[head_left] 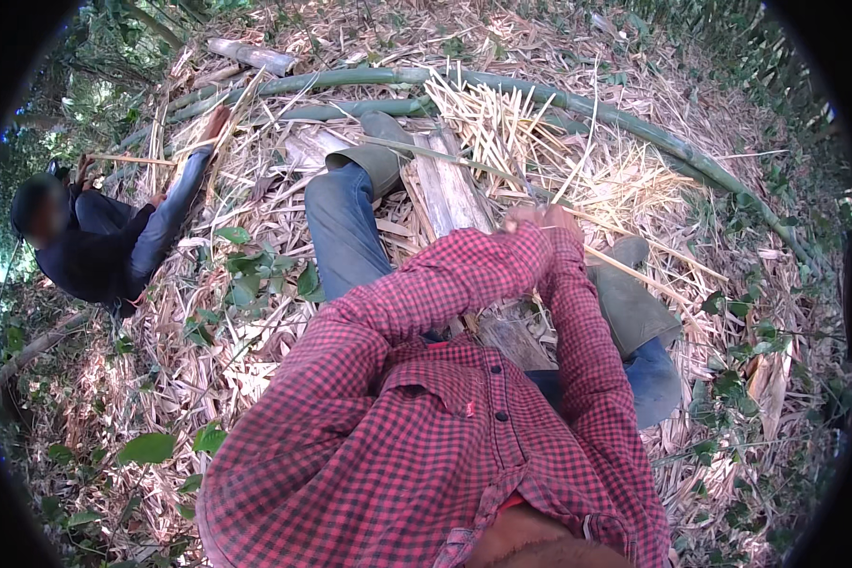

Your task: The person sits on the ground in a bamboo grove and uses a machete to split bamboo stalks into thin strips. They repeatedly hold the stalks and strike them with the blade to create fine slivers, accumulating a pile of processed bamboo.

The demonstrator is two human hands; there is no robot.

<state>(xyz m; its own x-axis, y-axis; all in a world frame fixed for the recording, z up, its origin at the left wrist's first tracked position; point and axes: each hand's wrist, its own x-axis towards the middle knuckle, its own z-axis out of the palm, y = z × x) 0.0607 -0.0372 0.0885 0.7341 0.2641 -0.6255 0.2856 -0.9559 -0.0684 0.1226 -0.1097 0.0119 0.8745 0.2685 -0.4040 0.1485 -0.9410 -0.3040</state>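
Observation:
My left hand [523, 219] and my right hand [562, 220] are close together in front of me, between my boots. The left one is closed on a long, thin bamboo strip [445, 158], whose greenish length slants away to the upper left. My right hand is also closed, right beside it; what its fingers hold is too small to make out. Pale split strips [655, 254] run out to the right of my hands. Just beyond the hands, a weathered wooden block [448, 194] lies between my legs.
A heap of pale bamboo strips [488, 118] lies ahead. Long green bamboo poles [625, 118] arc across behind it. A cut log piece [251, 57] lies at the far left. Another person [104, 232] sits at the left with a strip. Dry leaves and green plants cover the ground.

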